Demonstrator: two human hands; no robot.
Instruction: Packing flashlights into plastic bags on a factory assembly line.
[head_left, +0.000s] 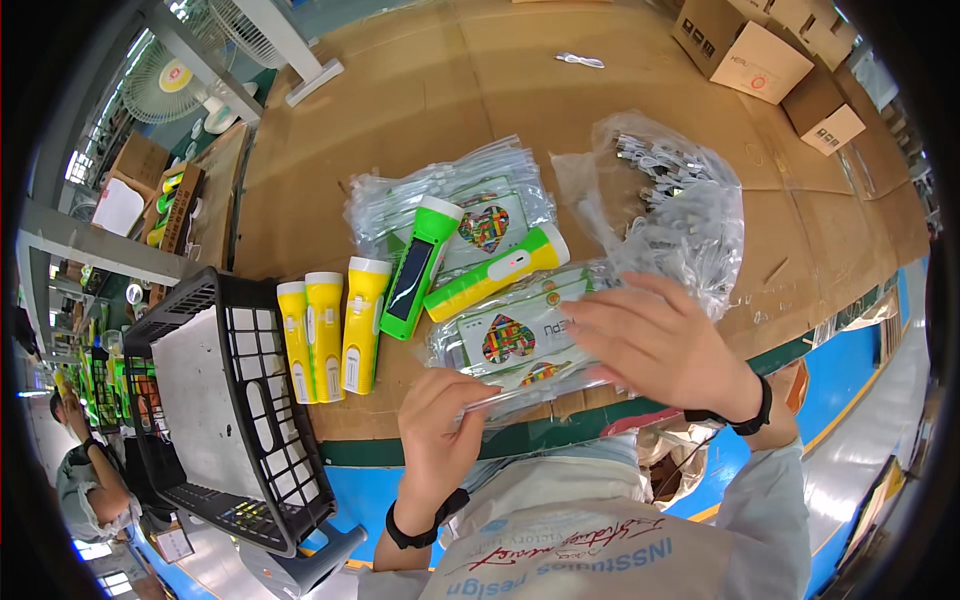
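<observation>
My left hand (436,428) pinches the near left edge of a clear plastic bag (470,352) with a printed heart on it, at the table's front edge. My right hand (672,345) lies over the bag's right part with its fingers stretched out, slightly blurred. Just beyond the bag, a yellow and green flashlight (500,270) lies slantwise. A green flashlight (420,265) with a dark panel rests beside it, partly on a stack of similar clear bags (385,205). To the left are three yellow flashlights (364,325) side by side, with white ends.
A large clear bag of white cables (690,200) sits beyond my right hand. One white cable (580,61) lies far back. Cardboard boxes (755,60) stand at the far right. A black plastic crate (262,400) is against the table's left side. Another person's arm (100,480) shows far left.
</observation>
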